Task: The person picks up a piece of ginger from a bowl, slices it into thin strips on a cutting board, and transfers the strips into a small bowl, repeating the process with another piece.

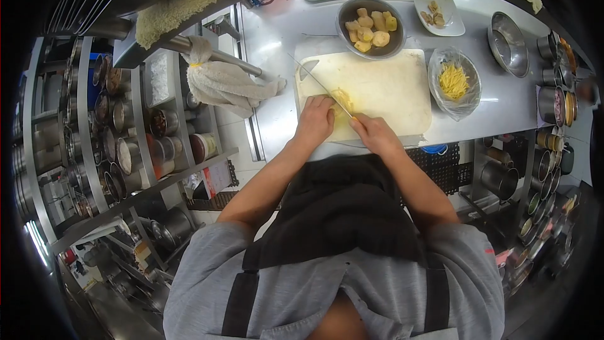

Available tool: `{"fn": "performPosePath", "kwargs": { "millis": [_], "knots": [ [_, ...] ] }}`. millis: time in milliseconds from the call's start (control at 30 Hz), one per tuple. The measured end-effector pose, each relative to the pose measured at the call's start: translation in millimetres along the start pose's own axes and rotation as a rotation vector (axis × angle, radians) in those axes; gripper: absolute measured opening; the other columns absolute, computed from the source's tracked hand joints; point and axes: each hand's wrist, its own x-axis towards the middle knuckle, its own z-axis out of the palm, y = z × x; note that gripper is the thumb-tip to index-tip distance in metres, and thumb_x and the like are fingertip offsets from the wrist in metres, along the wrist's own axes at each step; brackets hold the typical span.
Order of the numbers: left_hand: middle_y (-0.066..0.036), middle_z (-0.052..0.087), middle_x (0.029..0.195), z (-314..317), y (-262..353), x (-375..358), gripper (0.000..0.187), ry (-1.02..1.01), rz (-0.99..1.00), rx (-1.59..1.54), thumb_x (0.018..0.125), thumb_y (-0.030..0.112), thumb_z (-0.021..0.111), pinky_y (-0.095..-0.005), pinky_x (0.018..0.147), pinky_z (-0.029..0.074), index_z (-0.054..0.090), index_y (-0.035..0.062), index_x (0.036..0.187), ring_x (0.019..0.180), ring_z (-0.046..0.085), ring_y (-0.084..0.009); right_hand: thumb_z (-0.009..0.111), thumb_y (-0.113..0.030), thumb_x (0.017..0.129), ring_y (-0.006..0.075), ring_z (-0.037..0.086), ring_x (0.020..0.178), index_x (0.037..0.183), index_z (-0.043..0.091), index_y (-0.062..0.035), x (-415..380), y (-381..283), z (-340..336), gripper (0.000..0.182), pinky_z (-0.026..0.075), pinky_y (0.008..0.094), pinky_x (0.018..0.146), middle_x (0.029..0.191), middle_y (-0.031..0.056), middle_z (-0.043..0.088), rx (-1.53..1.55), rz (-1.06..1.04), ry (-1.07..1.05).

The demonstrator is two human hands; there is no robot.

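Note:
My right hand [372, 131] grips the handle of a long knife [318, 80] whose blade runs up and left over the white cutting board [390, 88]. My left hand [316, 116] presses down on a pale yellow piece of ginger [343, 98] beside the blade, fingers curled. A metal bowl [371, 25] holding several peeled yellow chunks stands just behind the board. To the right, a plastic-lined bowl [454, 82] holds thin yellow strips.
A small white dish [439, 12] with scraps and an empty steel bowl [507, 43] sit at the back right. A grey cloth [229, 85] hangs at the left of the steel counter [277, 119]. Shelves of metal containers [119, 151] line both sides.

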Motion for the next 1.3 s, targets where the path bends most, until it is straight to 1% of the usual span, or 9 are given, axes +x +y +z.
{"fn": "performPosePath", "kwargs": {
  "millis": [133, 333, 400, 500, 633, 700, 1033, 1200, 1300],
  "knots": [
    [-0.017, 0.062, 0.100, -1.0, 1.0, -0.3, 0.022, -0.017, -0.005, 0.005, 0.079, -0.001, 0.062, -0.0447, 0.087, 0.048, 0.063, 0.0010, 0.100, 0.097, 0.056, -0.0369, 0.054, -0.033, 0.100, 0.0462, 0.063, 0.084, 0.110, 0.066, -0.0043, 6.5, -3.8, 2.9, 0.032, 0.049, 0.0514, 0.075, 0.087, 0.0270, 0.067, 0.027, -0.001, 0.039],
    [-0.017, 0.062, 0.101, -1.2, 2.8, -2.3, 0.022, -0.011, -0.032, -0.002, 0.079, -0.001, 0.062, -0.0448, 0.087, 0.048, 0.064, 0.0007, 0.101, 0.097, 0.056, -0.0370, 0.055, -0.032, 0.100, 0.0460, 0.063, 0.083, 0.107, 0.066, -0.0044, -18.9, 1.7, -7.1, 0.031, 0.049, 0.0515, 0.075, 0.086, 0.0266, 0.067, 0.139, 0.103, -0.048],
    [-0.017, 0.062, 0.100, 0.0, 2.3, -0.9, 0.021, 0.020, -0.010, -0.019, 0.079, -0.002, 0.062, -0.0448, 0.087, 0.048, 0.064, 0.0009, 0.100, 0.097, 0.056, -0.0371, 0.055, -0.032, 0.100, 0.0459, 0.063, 0.083, 0.106, 0.066, -0.0047, -4.7, 2.4, 1.6, 0.030, 0.049, 0.0515, 0.074, 0.086, 0.0267, 0.066, 0.071, -0.008, 0.020],
    [-0.017, 0.061, 0.101, 0.1, 1.4, -1.9, 0.021, 0.022, 0.005, -0.023, 0.079, -0.002, 0.063, -0.0451, 0.086, 0.048, 0.064, 0.0009, 0.101, 0.097, 0.056, -0.0373, 0.054, -0.032, 0.100, 0.0462, 0.063, 0.083, 0.104, 0.066, -0.0046, 7.7, -5.8, 6.0, 0.030, 0.050, 0.0515, 0.075, 0.086, 0.0268, 0.066, 0.062, 0.042, 0.022],
    [-0.018, 0.060, 0.101, -0.6, 2.6, -3.8, 0.022, 0.061, 0.018, -0.029, 0.080, -0.001, 0.064, -0.0459, 0.086, 0.047, 0.063, 0.0004, 0.101, 0.096, 0.055, -0.0383, 0.054, -0.033, 0.100, 0.0466, 0.063, 0.084, 0.104, 0.065, -0.0044, 7.9, -0.2, 7.4, 0.031, 0.050, 0.0517, 0.075, 0.086, 0.0268, 0.067, 0.073, 0.004, 0.039],
    [-0.019, 0.060, 0.103, -2.3, 1.9, -6.9, 0.021, 0.025, -0.090, -0.018, 0.080, 0.000, 0.065, -0.0462, 0.085, 0.048, 0.062, -0.0007, 0.101, 0.096, 0.055, -0.0389, 0.053, -0.034, 0.100, 0.0465, 0.063, 0.086, 0.106, 0.065, -0.0049, 8.5, -0.5, 8.0, 0.033, 0.049, 0.0521, 0.077, 0.087, 0.0268, 0.067, 0.060, 0.012, 0.028],
    [-0.020, 0.060, 0.102, -0.4, 0.4, -6.1, 0.020, 0.017, -0.030, 0.007, 0.080, 0.001, 0.063, -0.0461, 0.086, 0.047, 0.061, -0.0021, 0.100, 0.096, 0.055, -0.0386, 0.052, -0.036, 0.101, 0.0463, 0.063, 0.086, 0.111, 0.066, -0.0064, -30.0, 0.9, -16.4, 0.034, 0.049, 0.0521, 0.078, 0.086, 0.0267, 0.066, 0.030, 0.091, -0.007],
    [-0.019, 0.060, 0.101, -0.7, -0.8, -4.7, 0.020, -0.007, -0.039, 0.021, 0.079, 0.001, 0.062, -0.0461, 0.086, 0.047, 0.060, -0.0019, 0.099, 0.096, 0.055, -0.0383, 0.053, -0.035, 0.101, 0.0465, 0.063, 0.083, 0.109, 0.066, -0.0059, -38.9, -2.8, -19.8, 0.033, 0.049, 0.0521, 0.075, 0.083, 0.0264, 0.065, 0.003, 0.038, -0.041],
    [-0.019, 0.060, 0.100, -0.9, 0.0, -4.0, 0.019, -0.028, -0.062, 0.029, 0.080, 0.002, 0.062, -0.0463, 0.086, 0.047, 0.061, -0.0017, 0.098, 0.096, 0.055, -0.0384, 0.054, -0.034, 0.100, 0.0463, 0.063, 0.081, 0.108, 0.066, -0.0053, -7.1, 3.4, -0.7, 0.032, 0.049, 0.0516, 0.074, 0.082, 0.0263, 0.065, -0.011, -0.025, -0.019]
  ]
}}
